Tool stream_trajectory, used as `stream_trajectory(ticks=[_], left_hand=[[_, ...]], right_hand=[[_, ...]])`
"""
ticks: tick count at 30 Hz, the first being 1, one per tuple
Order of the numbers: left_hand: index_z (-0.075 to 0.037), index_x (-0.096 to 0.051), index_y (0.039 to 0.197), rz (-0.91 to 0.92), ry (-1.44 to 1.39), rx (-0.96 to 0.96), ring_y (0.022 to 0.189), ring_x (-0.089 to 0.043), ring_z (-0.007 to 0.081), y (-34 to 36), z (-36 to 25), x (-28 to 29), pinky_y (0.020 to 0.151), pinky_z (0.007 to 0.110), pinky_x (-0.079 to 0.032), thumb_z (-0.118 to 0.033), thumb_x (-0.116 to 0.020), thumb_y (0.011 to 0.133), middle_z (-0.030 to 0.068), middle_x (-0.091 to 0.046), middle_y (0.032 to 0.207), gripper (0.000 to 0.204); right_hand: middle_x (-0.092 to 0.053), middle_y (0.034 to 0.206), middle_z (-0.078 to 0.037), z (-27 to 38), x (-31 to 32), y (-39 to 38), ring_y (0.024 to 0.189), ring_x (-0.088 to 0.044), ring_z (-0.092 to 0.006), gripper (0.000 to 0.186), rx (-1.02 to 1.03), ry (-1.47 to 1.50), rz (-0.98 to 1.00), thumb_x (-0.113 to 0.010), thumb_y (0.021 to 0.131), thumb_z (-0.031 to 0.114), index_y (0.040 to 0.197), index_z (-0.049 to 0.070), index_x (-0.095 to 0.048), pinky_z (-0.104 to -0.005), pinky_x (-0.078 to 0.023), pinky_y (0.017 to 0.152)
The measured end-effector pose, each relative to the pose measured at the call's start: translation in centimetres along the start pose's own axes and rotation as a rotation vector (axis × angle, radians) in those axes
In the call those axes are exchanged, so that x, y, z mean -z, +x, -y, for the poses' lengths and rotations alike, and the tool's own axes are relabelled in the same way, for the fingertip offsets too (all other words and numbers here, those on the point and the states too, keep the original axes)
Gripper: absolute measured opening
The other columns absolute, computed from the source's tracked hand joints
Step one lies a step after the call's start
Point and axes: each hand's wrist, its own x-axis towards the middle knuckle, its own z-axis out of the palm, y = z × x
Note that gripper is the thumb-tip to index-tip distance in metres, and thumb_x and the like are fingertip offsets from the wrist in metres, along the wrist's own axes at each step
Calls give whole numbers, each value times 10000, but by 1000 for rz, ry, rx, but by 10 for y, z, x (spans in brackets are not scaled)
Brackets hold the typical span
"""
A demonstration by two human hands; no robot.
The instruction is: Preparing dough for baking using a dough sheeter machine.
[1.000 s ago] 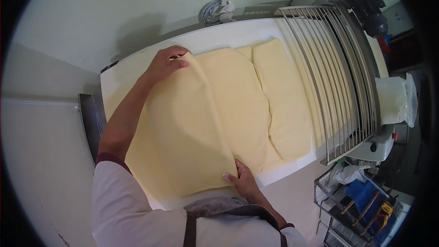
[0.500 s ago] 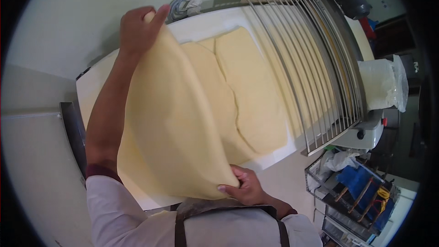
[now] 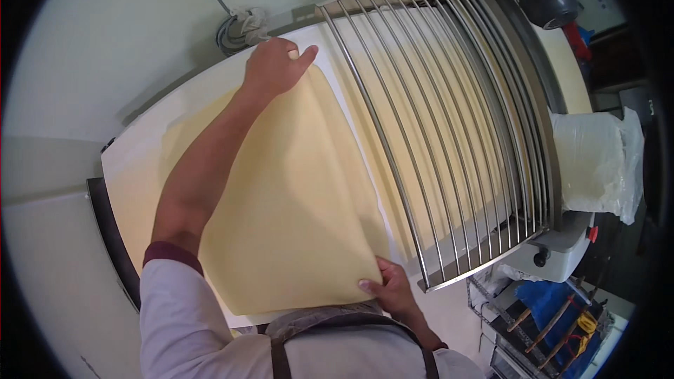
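A broad sheet of pale yellow dough [image 3: 288,203] stretches between my two hands over a white belt [image 3: 130,182]. At the far side, my left hand [image 3: 274,67] is closed on the sheet's far right corner, fingers curled and thumb pointing out. My right hand [image 3: 393,288] pinches the near right corner, close to my apron [image 3: 316,321]. Along its right part the sheet bulges in soft folds and lies near the metal bar guard. Whatever lies beneath the sheet is hidden.
The curved metal bar guard [image 3: 393,126] of a dough sheeter covers the belt's right part, with more dough under it. A dark motor [image 3: 544,0] and a plastic-wrapped white bundle [image 3: 597,161] are beyond. Tools lie on a blue cloth [image 3: 544,302] at lower right.
Both hands have moved right, bringing the lifted dough edge across the belt. The sheet now covers the dough pieces that showed underneath. The view has shifted somewhat.
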Motion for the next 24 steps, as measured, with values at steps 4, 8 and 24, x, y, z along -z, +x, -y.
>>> stream_trajectory(ticks=[4,8,24], left_hand=[[-11,-693,830,-118,24,-5,874,-644,362,22,12,-58,792,437,-496,-540,-607,805,212,-670,871,536],[-34,-709,985,78,6,100,961,-647,340,18,-18,-25,868,435,-501,-551,-604,797,187,-687,971,561],[83,-124,1455,-58,212,-285,1430,-131,391,-171,34,-54,1142,513,-143,-351,-509,922,266,-157,1520,788]], right_hand=[[-634,1136,-88,-8,24,15,1025,-600,-135,458,-37,166,-95,-634,835,8,1271,-46,-508,-273,-471,905],[-636,1133,-91,10,28,4,1039,-598,-146,450,-58,-4,-109,-630,831,5,1264,-40,-517,-278,-462,923],[-524,1321,-178,102,104,-101,1268,-465,-308,522,524,-4,-339,-549,901,340,1289,-7,-508,-407,-434,985]])
